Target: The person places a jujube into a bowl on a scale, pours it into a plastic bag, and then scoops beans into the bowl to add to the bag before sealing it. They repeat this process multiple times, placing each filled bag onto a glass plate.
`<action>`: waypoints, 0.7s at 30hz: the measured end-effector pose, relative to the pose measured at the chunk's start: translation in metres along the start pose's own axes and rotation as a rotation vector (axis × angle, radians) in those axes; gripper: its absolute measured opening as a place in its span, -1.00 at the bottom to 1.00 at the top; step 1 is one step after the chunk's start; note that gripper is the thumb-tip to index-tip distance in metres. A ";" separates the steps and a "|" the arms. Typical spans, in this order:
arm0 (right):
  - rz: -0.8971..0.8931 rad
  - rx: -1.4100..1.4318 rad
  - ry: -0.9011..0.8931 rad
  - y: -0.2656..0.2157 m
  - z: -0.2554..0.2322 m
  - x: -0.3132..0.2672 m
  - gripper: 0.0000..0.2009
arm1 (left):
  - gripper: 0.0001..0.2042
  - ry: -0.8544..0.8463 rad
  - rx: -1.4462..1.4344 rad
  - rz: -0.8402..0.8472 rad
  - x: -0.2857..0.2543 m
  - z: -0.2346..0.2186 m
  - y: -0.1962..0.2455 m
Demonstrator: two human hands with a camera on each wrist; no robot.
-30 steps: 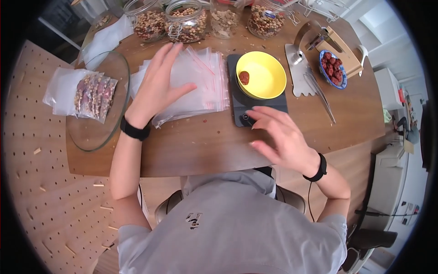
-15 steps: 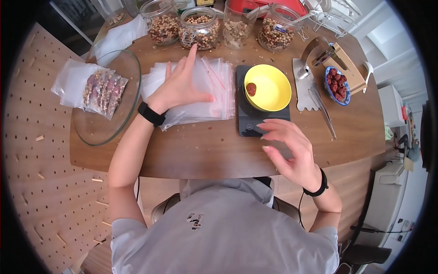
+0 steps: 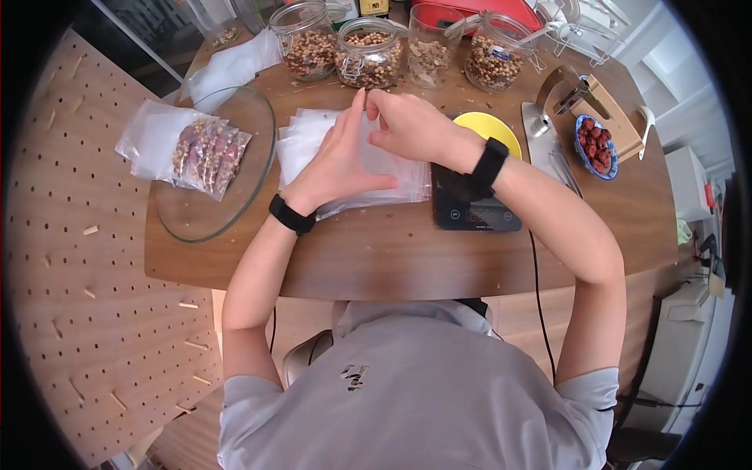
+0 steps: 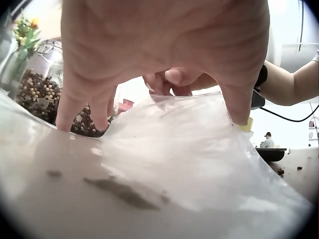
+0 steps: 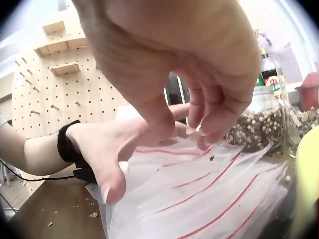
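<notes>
A stack of clear zip bags (image 3: 407,176) with red seal lines (image 5: 222,185) lies on the table. My left hand (image 3: 337,160) rests over it, fingers straight and thumb spread wide, its fingertips on the plastic in the left wrist view. Just beyond, my right hand (image 3: 415,125) has its fingers curled down at the far edge of the top bag (image 4: 174,144); I cannot tell whether they pinch it. Behind my right forearm, the yellow bowl (image 3: 491,129) on the black kitchen scale (image 3: 478,217) is partly hidden.
Filled bags (image 3: 207,157) lie on an oval glass plate (image 3: 205,236) at left. Jars of mixed beans (image 3: 368,63) line the back. At right are a blue-patterned bowl (image 3: 580,149) of red dates (image 3: 597,145), a metal scraper (image 3: 539,149) and a wooden slicer (image 3: 615,117).
My right hand has swung from in front of the scale, across to the bags beside my left hand, its forearm now over the bowl. My left hand stays spread on the stack.
</notes>
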State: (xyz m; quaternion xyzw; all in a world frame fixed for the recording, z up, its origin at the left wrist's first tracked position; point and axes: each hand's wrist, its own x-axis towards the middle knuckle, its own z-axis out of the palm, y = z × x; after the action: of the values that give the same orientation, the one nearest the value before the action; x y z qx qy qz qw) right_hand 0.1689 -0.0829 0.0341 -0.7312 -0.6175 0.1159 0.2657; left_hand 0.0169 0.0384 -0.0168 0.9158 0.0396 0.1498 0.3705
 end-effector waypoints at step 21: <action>-0.102 0.439 -0.072 -0.041 -0.061 -0.099 -0.40 | 0.47 -0.084 0.121 0.216 -0.012 -0.038 0.068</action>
State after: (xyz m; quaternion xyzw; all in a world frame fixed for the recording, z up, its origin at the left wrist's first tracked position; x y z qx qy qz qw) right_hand 0.1439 -0.1895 0.0904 -0.6189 -0.6228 0.2600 0.4019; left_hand -0.0084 0.0128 0.0530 0.9409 -0.0661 0.1476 0.2976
